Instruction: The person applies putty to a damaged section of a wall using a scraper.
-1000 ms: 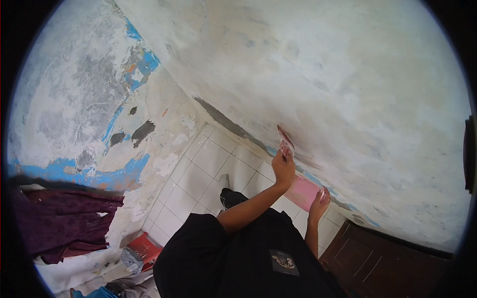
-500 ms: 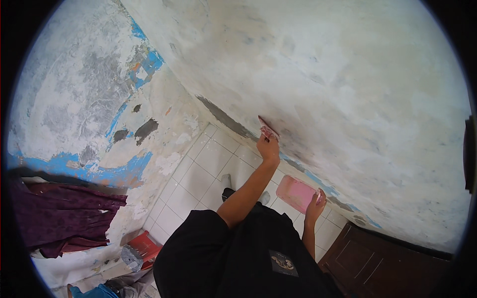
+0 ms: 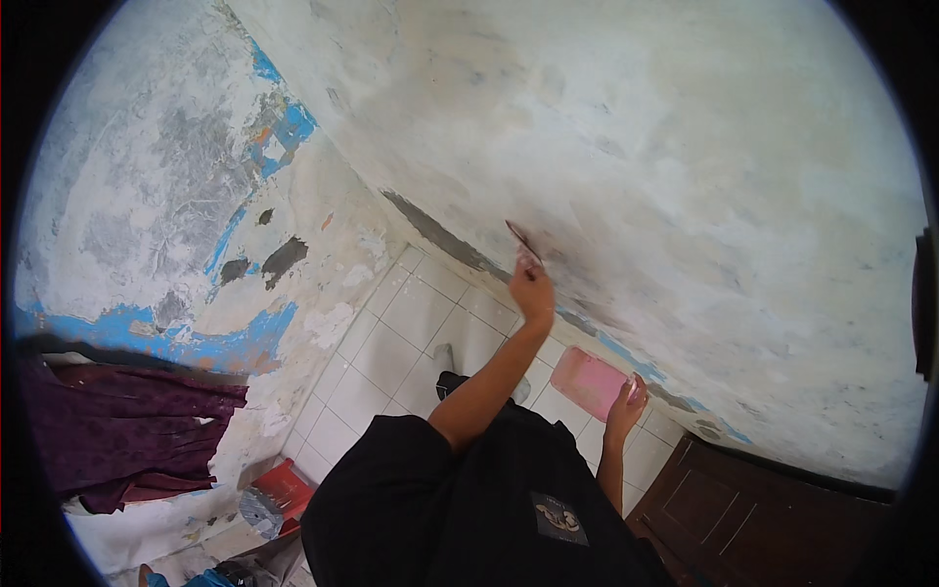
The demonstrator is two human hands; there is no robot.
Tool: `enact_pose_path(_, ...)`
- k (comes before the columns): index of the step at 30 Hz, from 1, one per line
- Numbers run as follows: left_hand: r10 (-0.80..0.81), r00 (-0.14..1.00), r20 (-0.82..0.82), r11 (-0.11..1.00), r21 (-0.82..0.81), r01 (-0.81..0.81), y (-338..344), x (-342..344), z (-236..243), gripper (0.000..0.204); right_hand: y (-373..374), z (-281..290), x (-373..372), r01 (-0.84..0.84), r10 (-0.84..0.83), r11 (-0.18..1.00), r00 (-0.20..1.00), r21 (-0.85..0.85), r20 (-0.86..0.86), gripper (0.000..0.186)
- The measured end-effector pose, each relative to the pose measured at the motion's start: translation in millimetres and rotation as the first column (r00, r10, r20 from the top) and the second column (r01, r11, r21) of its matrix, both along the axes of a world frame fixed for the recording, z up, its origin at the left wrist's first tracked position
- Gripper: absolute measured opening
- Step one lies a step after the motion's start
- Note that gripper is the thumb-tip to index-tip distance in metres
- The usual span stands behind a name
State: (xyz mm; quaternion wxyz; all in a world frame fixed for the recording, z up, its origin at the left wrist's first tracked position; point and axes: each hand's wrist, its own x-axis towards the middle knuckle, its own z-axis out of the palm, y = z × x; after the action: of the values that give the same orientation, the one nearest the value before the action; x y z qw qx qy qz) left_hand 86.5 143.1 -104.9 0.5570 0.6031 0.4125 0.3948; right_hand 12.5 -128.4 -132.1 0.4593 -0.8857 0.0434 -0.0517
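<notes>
Hands (image 3: 531,288) (image 3: 624,409) partly hiding thin tool (image 3: 524,243) and pink tray (image 3: 588,381), shirt (image 3: 455,504) cropped

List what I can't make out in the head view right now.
Head view: the handle of the scraper, hidden by the left grip.
Head view: part of the right end of the pink tray, covered by the right grip.
Head view: the blue item, cut off by the lower edge.
Head view: the dark object, cut off by the round right rim.

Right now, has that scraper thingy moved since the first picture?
Yes: the scraper in the left hand has moved up and left in the picture, toward the grey strip's upper-left end on the wall.
</notes>
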Motion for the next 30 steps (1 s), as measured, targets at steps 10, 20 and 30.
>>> enact_pose_path(10, -0.193, 0.98, 0.042, 0.981, 0.016, 0.192, -79.5, -24.7, 24.3, 0.047, 1.6, -8.8, -4.3, -0.015, 0.013, 1.0, 0.998, -0.028, -0.062, 0.038)
enact_pose_path(20, 0.035, 0.945, 0.326, 0.847, -0.512, 0.145, 52.6, -20.2, -34.2, 0.009, 13.9, -9.6, -5.2, -0.039, 0.039, 0.999, 0.999, 0.006, 0.002, 0.037)
enact_pose_path(30, -0.006, 0.95, 0.312, 0.944, -0.313, 0.108, 0.6, -3.0, 16.6, 0.012, 6.6, -18.1, -12.0, -0.026, 0.025, 0.999, 0.999, -0.026, -0.019, 0.036)
